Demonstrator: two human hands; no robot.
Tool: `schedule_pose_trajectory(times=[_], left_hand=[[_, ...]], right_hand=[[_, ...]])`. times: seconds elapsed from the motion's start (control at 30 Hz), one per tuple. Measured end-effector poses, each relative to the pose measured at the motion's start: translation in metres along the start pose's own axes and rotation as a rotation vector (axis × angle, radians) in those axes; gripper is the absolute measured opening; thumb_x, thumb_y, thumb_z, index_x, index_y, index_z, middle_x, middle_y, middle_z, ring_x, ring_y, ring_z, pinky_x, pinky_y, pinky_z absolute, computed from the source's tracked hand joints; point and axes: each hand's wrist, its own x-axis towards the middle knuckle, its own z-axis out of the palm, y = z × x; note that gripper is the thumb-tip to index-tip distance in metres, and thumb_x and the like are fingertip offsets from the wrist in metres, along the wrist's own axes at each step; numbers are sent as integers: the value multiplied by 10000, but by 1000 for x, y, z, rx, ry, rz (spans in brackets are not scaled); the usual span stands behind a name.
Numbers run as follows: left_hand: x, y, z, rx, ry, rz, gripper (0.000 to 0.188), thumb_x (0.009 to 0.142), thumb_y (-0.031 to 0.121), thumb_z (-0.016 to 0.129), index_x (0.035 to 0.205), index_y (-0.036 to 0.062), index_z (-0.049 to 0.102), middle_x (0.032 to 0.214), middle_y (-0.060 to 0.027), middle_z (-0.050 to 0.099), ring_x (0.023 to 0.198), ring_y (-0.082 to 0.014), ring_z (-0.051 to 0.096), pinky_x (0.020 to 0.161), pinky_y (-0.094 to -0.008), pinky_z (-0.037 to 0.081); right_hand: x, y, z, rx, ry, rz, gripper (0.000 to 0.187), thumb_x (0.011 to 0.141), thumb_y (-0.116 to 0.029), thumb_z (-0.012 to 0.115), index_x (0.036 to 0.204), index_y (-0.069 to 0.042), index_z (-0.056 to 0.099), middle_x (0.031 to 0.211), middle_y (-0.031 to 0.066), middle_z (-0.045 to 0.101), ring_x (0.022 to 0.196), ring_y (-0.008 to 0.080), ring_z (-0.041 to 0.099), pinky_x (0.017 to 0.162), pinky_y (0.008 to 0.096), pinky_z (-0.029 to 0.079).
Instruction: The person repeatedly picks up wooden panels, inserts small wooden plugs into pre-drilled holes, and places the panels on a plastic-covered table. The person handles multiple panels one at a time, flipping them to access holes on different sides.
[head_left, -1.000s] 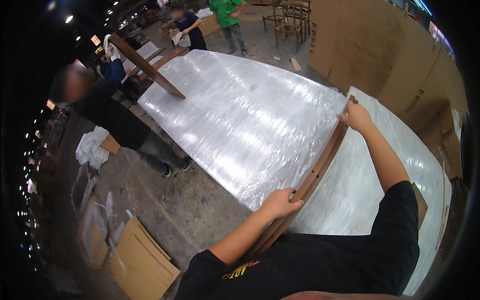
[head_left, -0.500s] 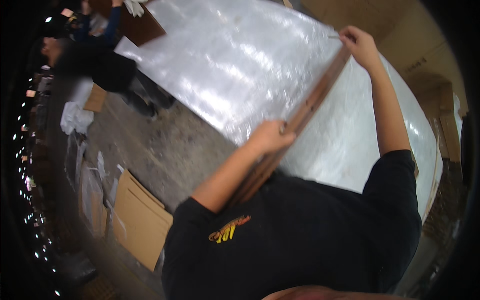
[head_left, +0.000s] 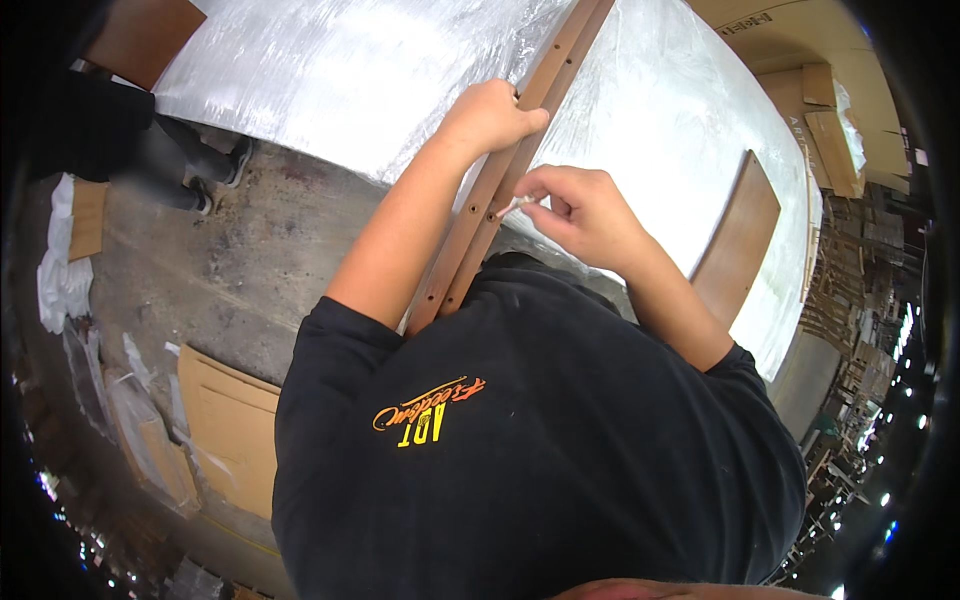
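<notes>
Two long brown wooden strips (head_left: pixel 487 190) with small drilled holes lie side by side. They run from the far edge of the view down against my shirt. My left hand (head_left: pixel 490 120) is closed around them above the middle, thumb across the top. Just below it, on the right side, my right hand (head_left: pixel 585 212) pinches a thin, pale little stick (head_left: pixel 512 206). The stick's tip is at a hole in the right-hand strip; whether it goes in, I cannot tell.
Shiny pale wrapping (head_left: pixel 320 90) covers the work surface. On its right lies a brown wooden panel (head_left: pixel 738 235); a darker board (head_left: pixel 150 42) is at far left. A person's legs (head_left: pixel 190 160) stand beyond it. Cardboard (head_left: pixel 230 425) lies at lower left, with cartons (head_left: pixel 835 145) at right.
My right hand has come from the strips' far end down to a hole near their middle. My left hand still grips the strips. The view has swung, bringing the brown panel into sight.
</notes>
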Motion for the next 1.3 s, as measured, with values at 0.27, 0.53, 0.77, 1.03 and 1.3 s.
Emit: schedule_pose_trajectory(times=[0.27,0.53,0.77,1.03,1.3], left_hand=[[-16,21,-3,-12,51,-46,527,774,427,748,1023,-36,778,926,-222,771,847,-336,761,777,-418,599],[-10,15,4,33,47,22,533,804,438,748,1050,-34,782,978,-227,774,922,-332,759,851,-419,594],[-9,14,9,-19,37,10,530,811,419,744,1087,-31,781,1021,-241,773,951,-340,757,870,-417,592],[-9,16,8,22,20,8,535,833,420,741,1112,-35,775,1061,-235,774,984,-346,755,898,-413,589],[-8,16,9,50,50,22,559,833,439,747,1135,-31,770,1104,-249,765,1042,-346,748,937,-414,582]], right_hand=[[-5,-14,25,-315,80,-354,117,893,-37,712,1010,-40,712,920,137,736,667,323,671,658,399,558],[-8,-32,27,-762,-126,-69,233,974,-250,702,905,-42,626,833,168,708,786,382,701,705,501,554],[-5,-44,27,-876,-201,-131,290,1020,-320,649,906,-53,648,733,156,695,756,372,708,695,491,557],[-1,-31,33,-956,-155,-87,288,1046,-306,600,924,-50,655,733,169,691,744,377,712,692,489,565],[-4,-33,32,-835,-196,-233,163,989,-189,654,991,-26,643,820,173,684,825,373,718,747,485,571]])
